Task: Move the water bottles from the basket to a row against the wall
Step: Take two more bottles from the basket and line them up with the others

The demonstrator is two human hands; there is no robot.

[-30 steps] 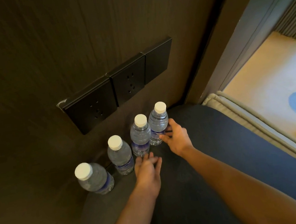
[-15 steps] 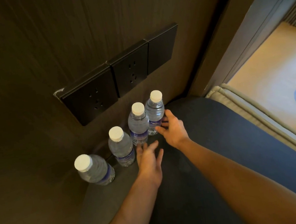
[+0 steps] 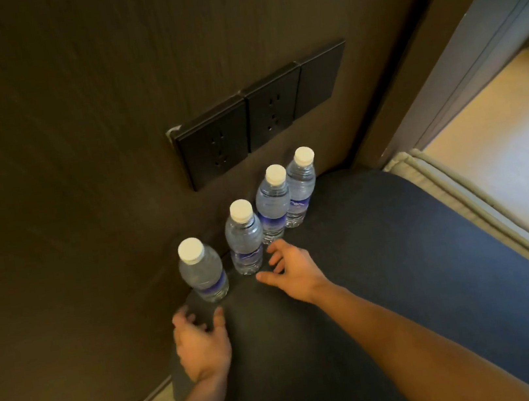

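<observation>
Bare and empty, the left hand (image 3: 202, 347) hovers with fingers spread over the near edge of the dark round tabletop (image 3: 350, 256), just short of the nearest water bottle (image 3: 202, 271). The right hand (image 3: 291, 265) is likewise open, fingers splayed and gripping nothing, close beside the base of the second bottle (image 3: 244, 237) without clear contact. Four clear bottles with white caps and blue labels stand upright in a row along the dark wood-grain wall (image 3: 59, 145): beyond the second come the third bottle (image 3: 273, 204) and the fourth bottle (image 3: 302, 187), these two touching or nearly so, while the nearest stands slightly apart. Above the row, a strip of black socket plates (image 3: 257, 115) is mounted on the wall. Away from the wall, past the tabletop's far rim, lies a pale padded edge (image 3: 463, 205).
</observation>
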